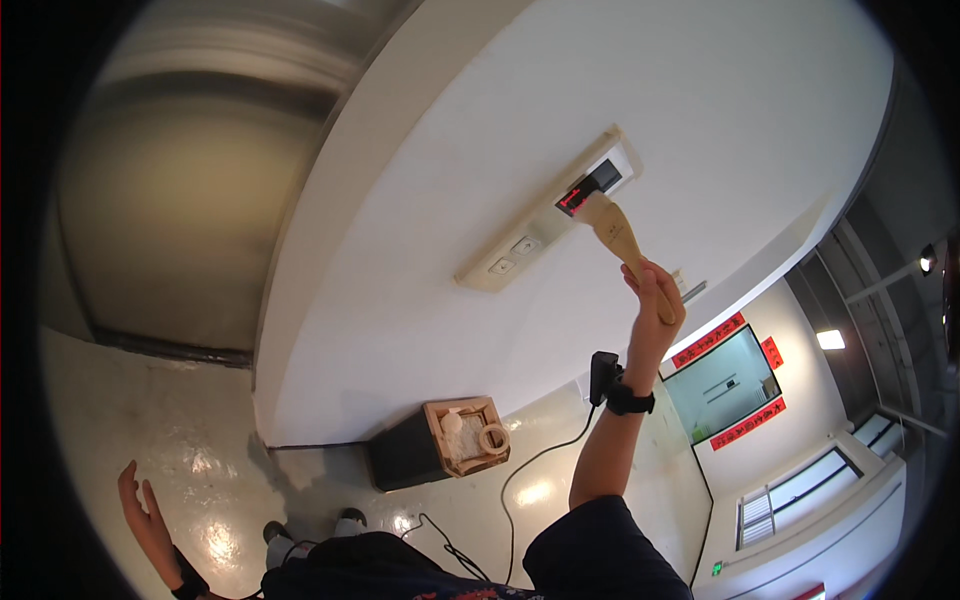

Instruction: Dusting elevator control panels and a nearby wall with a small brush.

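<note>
right hand [655,290] fingers clamped on brush [618,238] handle | bristles touching wall panel [545,225] | left hand [145,515] fingers apart

We see a white wall [520,130] beside steel elevator doors [170,200], a glossy pale floor [180,480], a dark bin [410,455], windows [810,485] and a ceiling light [830,339].

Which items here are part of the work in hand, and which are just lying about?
In use:
- right hand, gripping a wooden brush
- wall call panel, with the bristles on its red display

Lying about:
- left hand, open, holding nothing
- black bin with a tape roll on top
- cable on the floor
</note>
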`<state>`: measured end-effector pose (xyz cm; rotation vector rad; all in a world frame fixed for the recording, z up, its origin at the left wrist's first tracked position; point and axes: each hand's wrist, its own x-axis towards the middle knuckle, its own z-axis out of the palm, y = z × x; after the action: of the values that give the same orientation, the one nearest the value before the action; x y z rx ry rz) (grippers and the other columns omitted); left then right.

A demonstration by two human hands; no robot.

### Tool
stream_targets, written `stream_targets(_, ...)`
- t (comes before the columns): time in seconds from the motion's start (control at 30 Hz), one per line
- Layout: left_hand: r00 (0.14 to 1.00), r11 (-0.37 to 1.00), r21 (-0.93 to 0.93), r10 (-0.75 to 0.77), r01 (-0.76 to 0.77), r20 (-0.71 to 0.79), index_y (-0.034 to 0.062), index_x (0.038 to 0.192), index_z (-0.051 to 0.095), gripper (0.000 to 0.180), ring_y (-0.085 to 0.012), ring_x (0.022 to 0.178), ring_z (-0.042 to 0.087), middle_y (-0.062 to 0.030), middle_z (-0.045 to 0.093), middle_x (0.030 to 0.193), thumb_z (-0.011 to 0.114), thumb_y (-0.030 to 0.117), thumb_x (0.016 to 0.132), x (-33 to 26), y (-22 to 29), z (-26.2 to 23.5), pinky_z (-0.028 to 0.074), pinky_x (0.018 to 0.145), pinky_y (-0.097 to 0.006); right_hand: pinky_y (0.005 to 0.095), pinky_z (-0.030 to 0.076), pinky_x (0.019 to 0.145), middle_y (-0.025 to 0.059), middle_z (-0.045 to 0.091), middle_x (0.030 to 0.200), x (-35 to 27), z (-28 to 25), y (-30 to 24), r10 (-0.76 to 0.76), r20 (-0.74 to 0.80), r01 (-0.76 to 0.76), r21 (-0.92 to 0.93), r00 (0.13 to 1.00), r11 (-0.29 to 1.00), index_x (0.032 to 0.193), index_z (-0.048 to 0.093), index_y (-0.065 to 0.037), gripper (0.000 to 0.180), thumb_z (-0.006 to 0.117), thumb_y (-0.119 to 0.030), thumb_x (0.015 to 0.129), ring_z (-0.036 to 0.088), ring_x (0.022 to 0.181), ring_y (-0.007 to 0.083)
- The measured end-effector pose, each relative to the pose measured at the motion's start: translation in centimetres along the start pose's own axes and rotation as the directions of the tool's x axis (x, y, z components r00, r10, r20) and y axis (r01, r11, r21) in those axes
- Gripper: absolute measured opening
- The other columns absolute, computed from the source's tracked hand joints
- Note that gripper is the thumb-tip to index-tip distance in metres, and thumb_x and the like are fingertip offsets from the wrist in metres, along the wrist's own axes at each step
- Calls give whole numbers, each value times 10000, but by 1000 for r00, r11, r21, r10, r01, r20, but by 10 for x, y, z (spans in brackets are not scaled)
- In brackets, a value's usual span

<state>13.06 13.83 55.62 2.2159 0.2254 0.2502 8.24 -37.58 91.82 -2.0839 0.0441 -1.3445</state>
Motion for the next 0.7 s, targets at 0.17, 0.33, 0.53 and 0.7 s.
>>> stream_targets(0.17, 999, 998, -31, 50, -50, 1, 51, 1192, 491, 308, -249, 1113, 471, -91, 495, 1215, 435, 192, 925, -3, 2, 3, 374, 896, -369, 248, 424, 767, 110, 617, 934, -45, 22, -4, -160, 167, 199, -250, 973, 948, 946, 582, 34, 134, 481, 17, 859, 558, 849, 151)
stream_targets(0.33, 999, 999, 26, -19, 18, 27, 46, 1188, 491, 300, -247, 1107, 470, -99, 497, 1207, 434, 175, 923, -6, 3, 4, 373, 900, -358, 253, 425, 786, 118, 614, 962, -68, 29, -2, -4, 543, 96, -141, 840, 985, 958, 581, 40, 154, 498, 57, 829, 555, 876, 160)
stream_targets(0.53, 999, 1000, 16, 3, -4, 48, 36, 1180, 494, 294, -247, 1086, 479, -112, 506, 1192, 445, 150, 914, -10, 7, 10, 374, 911, -357, 303, 447, 796, 167, 595, 1020, -69, 35, 21, -231, 143, 266, -331, 962, 905, 955, 592, 40, 163, 476, 54, 842, 575, 924, 248)
stream_targets(0.7, 994, 1000, 11, -13, 12, 104, 30, 1177, 495, 292, -255, 1080, 483, -118, 511, 1181, 442, 144, 914, -16, 14, 24, 375, 918, -357, 370, 451, 827, 129, 615, 1014, -122, 37, 39, 19, 836, 148, -119, 548, 982, 955, 597, -14, 167, 524, 11, 807, 539, 1050, 298)
